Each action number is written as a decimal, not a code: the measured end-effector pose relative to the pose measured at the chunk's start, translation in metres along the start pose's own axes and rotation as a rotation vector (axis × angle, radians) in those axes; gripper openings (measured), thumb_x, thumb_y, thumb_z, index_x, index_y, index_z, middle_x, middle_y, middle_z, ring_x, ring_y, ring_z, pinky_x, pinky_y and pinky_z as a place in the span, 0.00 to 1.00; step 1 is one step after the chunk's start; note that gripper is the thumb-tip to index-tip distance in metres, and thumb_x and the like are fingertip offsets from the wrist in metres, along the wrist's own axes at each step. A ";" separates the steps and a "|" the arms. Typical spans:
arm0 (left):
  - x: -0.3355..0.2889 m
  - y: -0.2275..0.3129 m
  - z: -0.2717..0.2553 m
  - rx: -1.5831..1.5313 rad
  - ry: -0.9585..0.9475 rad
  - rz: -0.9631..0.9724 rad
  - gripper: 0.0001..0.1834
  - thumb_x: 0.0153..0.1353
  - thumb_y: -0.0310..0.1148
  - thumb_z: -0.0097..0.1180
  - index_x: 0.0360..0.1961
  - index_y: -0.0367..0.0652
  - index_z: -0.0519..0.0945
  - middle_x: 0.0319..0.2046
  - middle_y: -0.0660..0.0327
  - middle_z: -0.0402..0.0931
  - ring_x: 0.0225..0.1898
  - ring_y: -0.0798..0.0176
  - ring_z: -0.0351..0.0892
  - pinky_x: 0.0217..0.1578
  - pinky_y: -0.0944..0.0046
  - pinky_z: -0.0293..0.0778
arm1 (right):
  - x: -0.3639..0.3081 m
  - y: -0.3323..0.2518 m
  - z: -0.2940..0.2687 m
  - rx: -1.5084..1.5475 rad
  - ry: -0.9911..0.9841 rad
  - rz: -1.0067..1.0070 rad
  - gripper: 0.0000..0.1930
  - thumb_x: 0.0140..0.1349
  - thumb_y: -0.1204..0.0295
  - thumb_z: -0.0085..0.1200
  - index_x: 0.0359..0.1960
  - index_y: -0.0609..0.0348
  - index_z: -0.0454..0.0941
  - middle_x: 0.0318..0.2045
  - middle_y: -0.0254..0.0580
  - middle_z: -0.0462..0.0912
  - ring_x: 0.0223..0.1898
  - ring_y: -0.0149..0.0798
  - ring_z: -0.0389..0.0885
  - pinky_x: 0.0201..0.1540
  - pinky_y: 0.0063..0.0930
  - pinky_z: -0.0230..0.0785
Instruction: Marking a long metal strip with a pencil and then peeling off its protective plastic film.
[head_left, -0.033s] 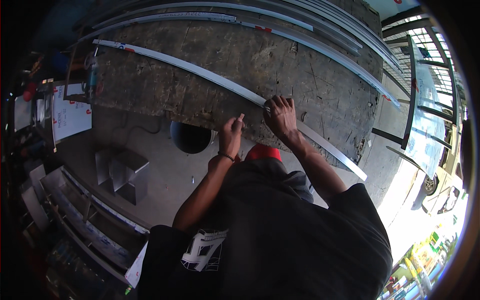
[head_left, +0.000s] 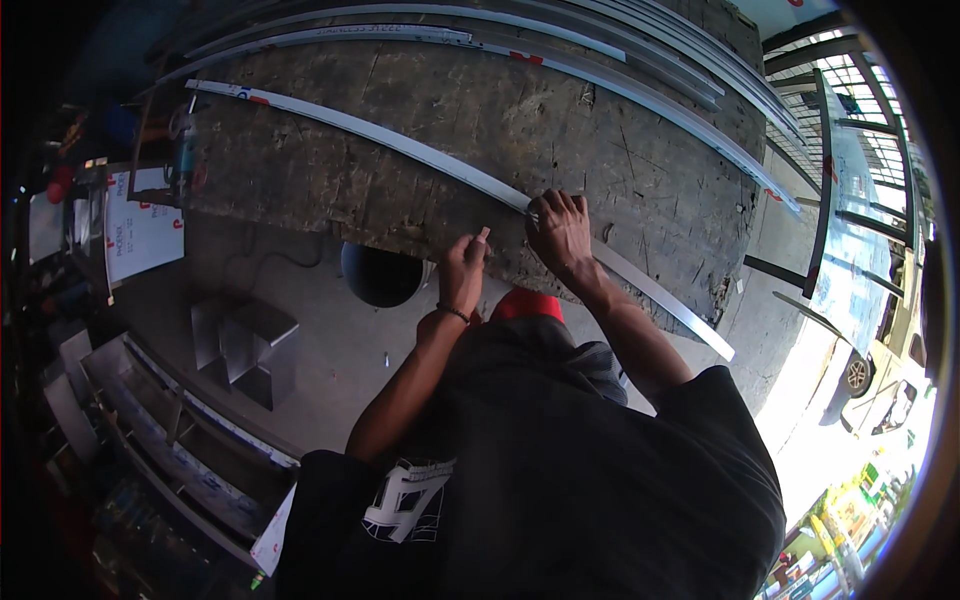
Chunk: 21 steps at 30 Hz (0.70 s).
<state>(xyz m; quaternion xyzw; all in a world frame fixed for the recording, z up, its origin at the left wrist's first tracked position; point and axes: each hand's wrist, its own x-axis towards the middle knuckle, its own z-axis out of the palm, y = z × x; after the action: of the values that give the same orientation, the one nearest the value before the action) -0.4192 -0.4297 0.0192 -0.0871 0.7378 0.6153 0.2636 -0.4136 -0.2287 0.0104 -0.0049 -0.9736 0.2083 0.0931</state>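
Strip (head_left: 400, 143) on the bench (head_left: 620, 170), other strips (head_left: 560, 67) behind it

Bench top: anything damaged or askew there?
Yes, damage: the bench top is scratched, pitted and stained, and its near edge looks ragged. The metal strip under the right hand lies slantwise to that edge, its right end apparently jutting past it.

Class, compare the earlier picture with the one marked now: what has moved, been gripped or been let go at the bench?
Nothing has visibly changed at the bench. The right hand stays with its fingers bunched at the long metal strip, the left hand stays raised by the near edge, and the strip lies as before.
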 end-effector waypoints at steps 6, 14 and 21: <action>-0.004 0.006 0.001 -0.009 -0.014 0.003 0.20 0.71 0.45 0.50 0.28 0.41 0.75 0.20 0.70 0.64 0.23 0.74 0.61 0.26 0.68 0.59 | 0.007 -0.001 0.003 -0.099 -0.073 0.035 0.05 0.54 0.69 0.58 0.30 0.55 0.79 0.34 0.41 0.79 0.44 0.43 0.78 0.50 0.40 0.61; -0.006 0.003 -0.003 -0.021 -0.002 -0.006 0.19 0.71 0.44 0.49 0.28 0.41 0.74 0.20 0.69 0.65 0.24 0.74 0.62 0.27 0.68 0.60 | 0.016 0.000 0.007 -0.169 -0.128 -0.048 0.07 0.51 0.70 0.58 0.29 0.58 0.79 0.34 0.44 0.79 0.43 0.45 0.79 0.51 0.40 0.62; -0.004 -0.006 0.001 0.025 0.003 0.049 0.19 0.71 0.42 0.49 0.26 0.39 0.74 0.20 0.65 0.66 0.24 0.71 0.64 0.28 0.64 0.62 | 0.019 0.003 0.003 -0.087 -0.157 -0.102 0.12 0.49 0.67 0.61 0.32 0.61 0.77 0.35 0.48 0.78 0.43 0.48 0.78 0.52 0.41 0.62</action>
<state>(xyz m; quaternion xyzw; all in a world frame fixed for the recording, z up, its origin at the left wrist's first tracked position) -0.4132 -0.4308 0.0162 -0.0666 0.7478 0.6121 0.2483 -0.4324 -0.2267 0.0100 0.0569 -0.9851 0.1603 0.0268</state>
